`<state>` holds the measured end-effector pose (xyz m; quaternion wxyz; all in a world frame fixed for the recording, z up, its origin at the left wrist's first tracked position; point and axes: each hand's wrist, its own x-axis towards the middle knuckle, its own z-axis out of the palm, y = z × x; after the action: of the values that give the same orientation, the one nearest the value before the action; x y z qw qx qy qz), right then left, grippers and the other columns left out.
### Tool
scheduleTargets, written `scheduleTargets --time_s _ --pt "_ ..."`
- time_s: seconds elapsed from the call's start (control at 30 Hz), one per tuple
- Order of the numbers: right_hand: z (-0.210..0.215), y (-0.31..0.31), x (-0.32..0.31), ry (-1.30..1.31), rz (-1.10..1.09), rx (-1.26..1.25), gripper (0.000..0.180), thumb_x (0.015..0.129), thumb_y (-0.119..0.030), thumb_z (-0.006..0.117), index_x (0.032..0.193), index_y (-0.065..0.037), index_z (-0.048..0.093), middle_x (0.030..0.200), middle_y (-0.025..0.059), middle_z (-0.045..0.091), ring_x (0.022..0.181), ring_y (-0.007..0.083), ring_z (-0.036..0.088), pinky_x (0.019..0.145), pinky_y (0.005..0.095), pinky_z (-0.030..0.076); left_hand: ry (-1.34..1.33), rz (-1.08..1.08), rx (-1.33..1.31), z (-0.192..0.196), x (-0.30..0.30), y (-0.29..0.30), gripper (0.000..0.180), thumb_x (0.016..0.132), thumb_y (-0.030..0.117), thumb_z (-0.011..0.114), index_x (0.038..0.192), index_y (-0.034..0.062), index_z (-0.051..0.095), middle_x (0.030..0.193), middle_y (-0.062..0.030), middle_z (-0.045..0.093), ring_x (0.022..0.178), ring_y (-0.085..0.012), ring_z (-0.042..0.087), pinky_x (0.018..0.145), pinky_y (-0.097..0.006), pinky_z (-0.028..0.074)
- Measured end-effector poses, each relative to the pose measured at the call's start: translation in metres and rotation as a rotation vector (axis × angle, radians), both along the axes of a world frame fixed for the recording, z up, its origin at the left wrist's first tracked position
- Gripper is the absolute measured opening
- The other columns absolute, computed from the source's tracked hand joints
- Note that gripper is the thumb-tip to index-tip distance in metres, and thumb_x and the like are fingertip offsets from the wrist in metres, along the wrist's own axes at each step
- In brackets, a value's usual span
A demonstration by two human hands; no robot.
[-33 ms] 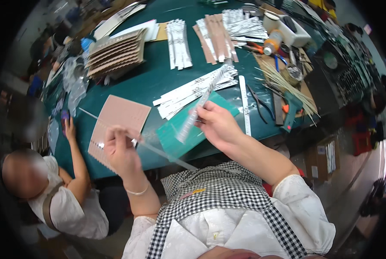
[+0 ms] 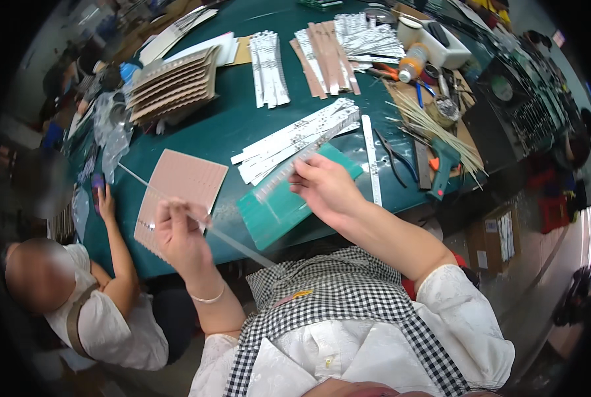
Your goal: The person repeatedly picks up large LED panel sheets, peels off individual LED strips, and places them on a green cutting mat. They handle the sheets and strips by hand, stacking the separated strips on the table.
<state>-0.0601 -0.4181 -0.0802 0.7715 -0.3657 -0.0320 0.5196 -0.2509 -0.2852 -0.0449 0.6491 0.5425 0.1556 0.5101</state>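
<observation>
While the left hand (image 2: pixel 181 235) holds a thin strip (image 2: pixel 237 245) in a closed pinch over the brown sheet (image 2: pixel 188 177), the right hand (image 2: pixel 327 190) pinches a patterned strip (image 2: pixel 275 186) whose blurred near end has swung left above the green mat (image 2: pixel 275 221), leaving both strips held.

L hand (image 2: pixel 183 241) up, fingers (image 2: pixel 171 221) pinched; R hand (image 2: pixel 327 188) a bit farther fwd, pinching too, R forearm (image 2: pixel 401 235) slanting in.
</observation>
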Motion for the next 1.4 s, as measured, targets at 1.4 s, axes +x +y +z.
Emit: scheduleTargets --time_s 1.4 --pt "0.015 -0.080 0.160 -1.688 0.188 -0.603 0.016 0.078 -0.008 0.067 0.093 -0.001 0.068 0.086 0.0134 0.068 0.077 0.0246 0.065 0.072 0.0333 0.050 1.340 0.558 0.600 -0.061 -0.111 0.016 0.028 0.072 0.007 0.071 0.099 0.0020 0.063 0.100 -0.0154 0.064 0.095 -0.0334 0.059 0.086 -0.040 0.046"
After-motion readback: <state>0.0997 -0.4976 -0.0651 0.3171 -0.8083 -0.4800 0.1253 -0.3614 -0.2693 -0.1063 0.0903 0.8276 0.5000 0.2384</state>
